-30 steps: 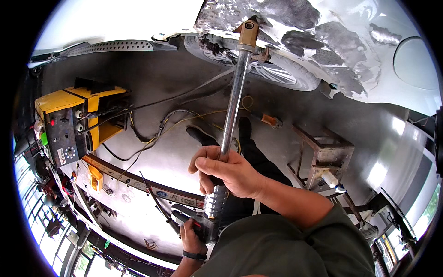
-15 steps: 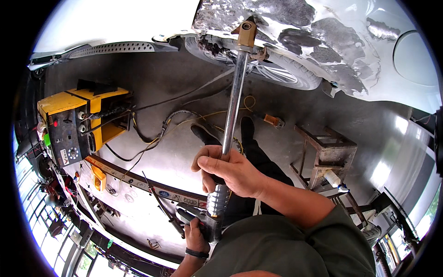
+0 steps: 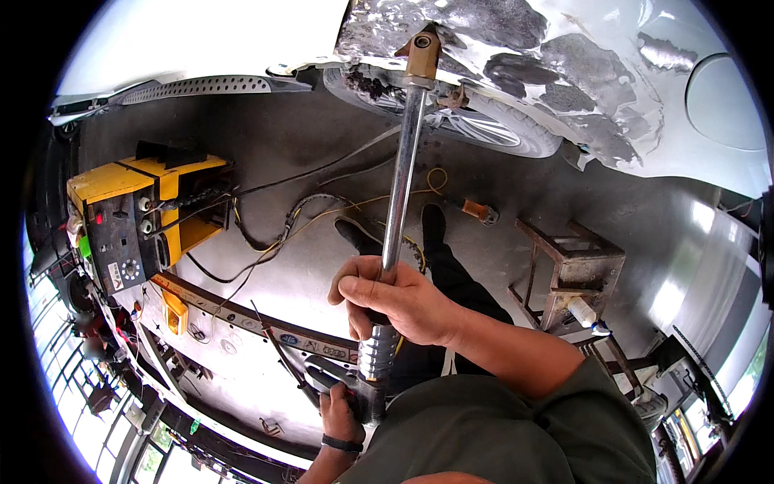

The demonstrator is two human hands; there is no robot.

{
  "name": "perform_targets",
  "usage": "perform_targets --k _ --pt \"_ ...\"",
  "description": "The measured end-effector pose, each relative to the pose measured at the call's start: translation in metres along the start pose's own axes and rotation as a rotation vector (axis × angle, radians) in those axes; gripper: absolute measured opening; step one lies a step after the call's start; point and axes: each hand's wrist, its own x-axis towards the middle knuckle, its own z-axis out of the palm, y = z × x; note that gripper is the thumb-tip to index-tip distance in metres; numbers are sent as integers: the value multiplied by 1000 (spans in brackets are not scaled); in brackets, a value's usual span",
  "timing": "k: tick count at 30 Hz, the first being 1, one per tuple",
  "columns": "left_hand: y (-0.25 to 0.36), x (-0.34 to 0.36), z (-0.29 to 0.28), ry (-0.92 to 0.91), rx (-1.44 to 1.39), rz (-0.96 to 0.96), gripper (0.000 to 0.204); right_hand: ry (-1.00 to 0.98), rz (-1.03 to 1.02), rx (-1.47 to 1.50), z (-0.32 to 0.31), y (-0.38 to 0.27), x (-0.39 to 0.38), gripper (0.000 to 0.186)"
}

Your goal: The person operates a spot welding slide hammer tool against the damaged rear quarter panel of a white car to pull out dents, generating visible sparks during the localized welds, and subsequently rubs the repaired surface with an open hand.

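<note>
Right hand (image 3: pixel 407 302) wrapped around metal rod (image 3: pixel 403 185), left hand (image 3: pixel 339 415) gripping dark handle (image 3: pixel 325 377)

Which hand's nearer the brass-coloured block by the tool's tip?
Right. The right hand holds the tool partway down from the block; the left hand is farther away, at the tool's opposite end.

i'm in a car-body workshop: a white metal car panel with bare grey patches (image 3: pixel 568 77), a boxy yellow-and-black machine (image 3: pixel 125 234), black cables (image 3: pixel 287 223), a rusty brown metal stool (image 3: pixel 580 277).
</note>
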Motion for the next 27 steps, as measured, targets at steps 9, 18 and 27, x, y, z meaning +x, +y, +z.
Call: perform_targets --k 9,18,27 --pt "57 -23 -33 -67 -794 -224 60 -15 -28 155 27 -3 6 31" --pt "61 -59 -66 -40 -734 -168 58 -71 -291 314 -18 -137 63 56" --pt "85 -99 -122 185 -731 -198 55 -216 -54 415 104 27 -5 19"
